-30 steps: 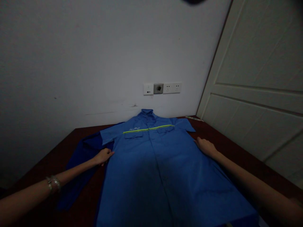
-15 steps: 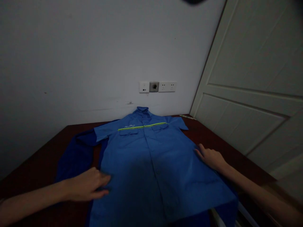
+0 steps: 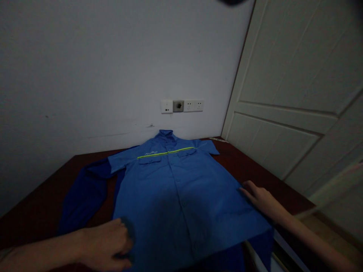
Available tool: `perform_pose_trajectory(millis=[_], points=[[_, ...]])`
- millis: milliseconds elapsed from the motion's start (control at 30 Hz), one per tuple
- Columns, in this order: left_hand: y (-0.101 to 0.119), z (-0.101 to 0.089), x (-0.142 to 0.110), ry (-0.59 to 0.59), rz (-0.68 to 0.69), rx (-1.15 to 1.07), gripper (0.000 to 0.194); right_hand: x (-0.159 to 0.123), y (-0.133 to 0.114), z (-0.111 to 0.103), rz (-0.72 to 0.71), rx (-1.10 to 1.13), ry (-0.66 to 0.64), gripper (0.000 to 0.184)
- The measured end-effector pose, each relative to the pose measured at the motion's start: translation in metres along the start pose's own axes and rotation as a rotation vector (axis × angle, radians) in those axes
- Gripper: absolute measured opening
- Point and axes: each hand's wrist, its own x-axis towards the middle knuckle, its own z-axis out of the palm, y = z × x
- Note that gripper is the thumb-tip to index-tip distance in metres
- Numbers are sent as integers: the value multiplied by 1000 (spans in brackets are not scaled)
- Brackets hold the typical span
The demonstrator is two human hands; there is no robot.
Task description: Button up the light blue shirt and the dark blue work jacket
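Observation:
A light blue short-sleeved work shirt (image 3: 159,189) lies face up and buttoned, collar toward the wall, with a yellow-green stripe and white letters on its chest. Beneath it lies a darker blue long-sleeved garment (image 3: 81,192), its sleeve spread to the left and a corner showing at the lower right. My left hand (image 3: 107,243) is closed at the shirt's lower left edge, fingers curled over the cloth. On the opposite side, the fingers of my right hand (image 3: 259,198) pinch the shirt's right edge. My fingertips are partly blurred and dark.
Both garments rest on a dark reddish-brown tabletop (image 3: 42,206). Behind it rises a pale wall with a row of sockets (image 3: 193,105). A white panelled door (image 3: 280,124) stands along the right. A thin strip (image 3: 218,139) lies near the table's far right corner.
Both hands have moved nearer to me along the shirt's side edges, and my left fingers have curled in more. My view has turned slightly right. The shirt lies much as before.

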Motion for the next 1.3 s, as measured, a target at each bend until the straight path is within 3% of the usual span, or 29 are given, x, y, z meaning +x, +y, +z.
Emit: perform_pose_trajectory(millis=[33, 133, 300, 433, 600, 700, 833, 1100, 1300], points=[[-3, -13, 13, -10, 4, 10, 32, -7, 0, -4, 21, 51, -4, 35], [-18, -56, 71, 139, -49, -38, 35, -32, -2, -15, 77, 147, -59, 36], [-45, -111, 213, 349, -164, -10, 30, -63, -5, -18, 123, 199, -130, 36], [-48, -135, 318, 431, -332, 10, 28, -73, -3, -11, 146, 259, -104, 32], [-37, -145, 407, 436, -369, 26, 39, -76, -5, -10, 155, 324, -110, 33], [-30, -143, 441, 412, -394, 33, 44, -78, -8, -12, 156, 362, -88, 30], [-24, -137, 467, 361, -433, 41, 45, -78, -10, -9, 158, 399, -11, 27], [-30, -133, 490, 304, -449, 70, 36, -77, -7, -4, 225, 378, -56, 27], [-42, -154, 500, 317, -403, 71, 34, -77, -7, -11, 274, 471, -123, 35]])
